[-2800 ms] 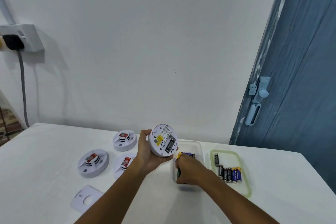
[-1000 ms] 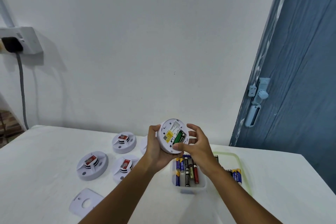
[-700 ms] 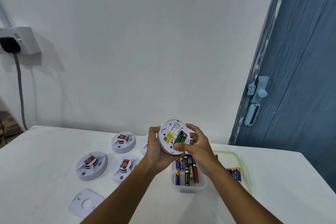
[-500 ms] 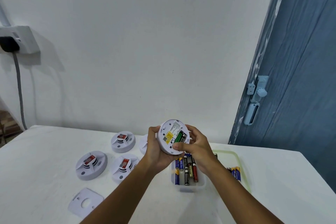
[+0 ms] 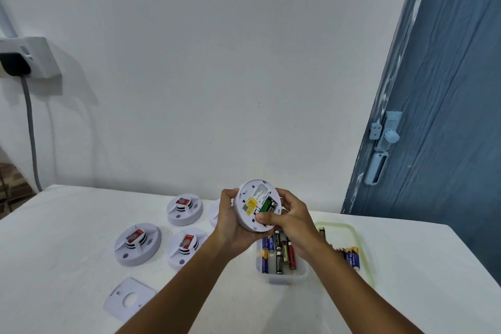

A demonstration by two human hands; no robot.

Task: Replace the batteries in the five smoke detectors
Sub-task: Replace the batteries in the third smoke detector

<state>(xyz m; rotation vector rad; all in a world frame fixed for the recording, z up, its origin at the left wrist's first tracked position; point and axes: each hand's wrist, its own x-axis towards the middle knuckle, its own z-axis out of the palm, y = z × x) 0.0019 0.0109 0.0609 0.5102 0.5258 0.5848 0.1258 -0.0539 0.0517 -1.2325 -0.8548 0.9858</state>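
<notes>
1. The left hand cups a white smoke detector above the table, tilted back-up so its open battery bay faces the person.
2. The right hand curls around the detector's right edge, thumb pressing a green battery into the bay.
3. This looks like the seating step for this unit: the cell still needs pushing flat.
4. Just below sits a clear tub of batteries; a green-rimmed tray with more lies beside it.
5. Three detectors wait on the table to the left, near a loose mounting plate, which probably goes back on next.
</notes>
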